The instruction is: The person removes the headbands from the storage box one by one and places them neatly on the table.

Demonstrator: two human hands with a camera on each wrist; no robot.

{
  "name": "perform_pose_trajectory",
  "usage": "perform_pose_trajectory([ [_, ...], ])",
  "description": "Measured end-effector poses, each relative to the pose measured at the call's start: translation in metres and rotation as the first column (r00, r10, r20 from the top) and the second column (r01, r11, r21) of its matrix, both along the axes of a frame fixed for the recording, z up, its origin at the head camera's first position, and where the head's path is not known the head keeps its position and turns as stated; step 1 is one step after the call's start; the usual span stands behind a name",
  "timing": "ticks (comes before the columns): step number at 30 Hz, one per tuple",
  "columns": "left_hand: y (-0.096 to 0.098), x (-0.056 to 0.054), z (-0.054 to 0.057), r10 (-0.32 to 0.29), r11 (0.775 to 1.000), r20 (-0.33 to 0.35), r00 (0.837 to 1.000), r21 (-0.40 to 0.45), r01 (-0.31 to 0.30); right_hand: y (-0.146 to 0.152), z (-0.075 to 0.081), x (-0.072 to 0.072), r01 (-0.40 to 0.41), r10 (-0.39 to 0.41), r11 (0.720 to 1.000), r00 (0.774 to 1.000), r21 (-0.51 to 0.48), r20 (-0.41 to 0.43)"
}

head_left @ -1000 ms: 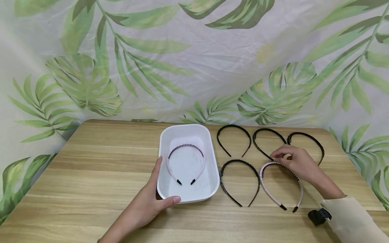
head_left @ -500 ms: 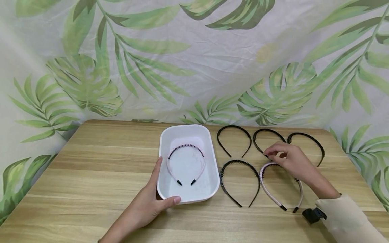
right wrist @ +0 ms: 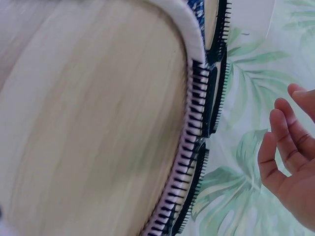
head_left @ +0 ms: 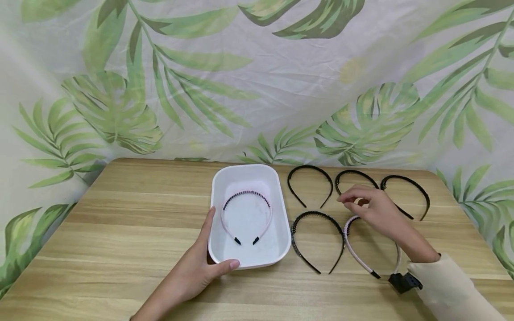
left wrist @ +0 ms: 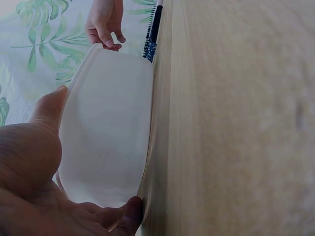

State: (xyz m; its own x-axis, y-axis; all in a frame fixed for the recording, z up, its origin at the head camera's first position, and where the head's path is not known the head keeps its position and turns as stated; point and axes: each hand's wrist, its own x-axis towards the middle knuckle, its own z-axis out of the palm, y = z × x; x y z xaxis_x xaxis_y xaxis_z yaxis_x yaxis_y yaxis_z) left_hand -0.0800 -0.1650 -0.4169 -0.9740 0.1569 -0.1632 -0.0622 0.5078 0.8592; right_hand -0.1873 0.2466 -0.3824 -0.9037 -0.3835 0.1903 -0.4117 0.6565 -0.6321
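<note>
My left hand (head_left: 196, 263) grips the near left corner of a white plastic tub (head_left: 283, 214), thumb along its rim; in the left wrist view its other fingers bend under the tub's lower edge. A pink headband with dark teeth (head_left: 247, 193) lies inside the tub. My right hand (head_left: 373, 209) hovers above the headbands at the right, with nothing between its loosely bent fingers. Below it lies a pink headband (head_left: 357, 261), partly hidden by the hand and wrist. A black headband (head_left: 353, 171) behind the hand is also partly covered.
Another black headband (head_left: 310, 166) lies at the back beside the tub, and one more black headband (head_left: 426, 198) at the far right. A black headband with a speckled side (head_left: 341, 232) sits between tub and pink headband. A leaf-print cloth (head_left: 257, 89) hangs behind the wooden table (head_left: 132, 214).
My right hand has moved left over the headbands, passing in front of the middle black one. The left hand and the tub have stayed in place.
</note>
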Motion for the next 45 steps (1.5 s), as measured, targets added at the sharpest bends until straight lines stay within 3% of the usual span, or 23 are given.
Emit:
perform_pose_trajectory([
  [12,0.000,0.000,0.000,-0.004,1.000,-0.009,1.000,-0.002,0.004,-0.014,0.003,0.001,-0.020,0.021,1.000,0.999,0.004,-0.050],
  [45,0.000,0.000,0.000,0.001,1.000,-0.011,1.000,-0.009,-0.001,-0.073,0.010,-0.006,-0.127,0.128,0.987,0.992,-0.094,-0.001],
])
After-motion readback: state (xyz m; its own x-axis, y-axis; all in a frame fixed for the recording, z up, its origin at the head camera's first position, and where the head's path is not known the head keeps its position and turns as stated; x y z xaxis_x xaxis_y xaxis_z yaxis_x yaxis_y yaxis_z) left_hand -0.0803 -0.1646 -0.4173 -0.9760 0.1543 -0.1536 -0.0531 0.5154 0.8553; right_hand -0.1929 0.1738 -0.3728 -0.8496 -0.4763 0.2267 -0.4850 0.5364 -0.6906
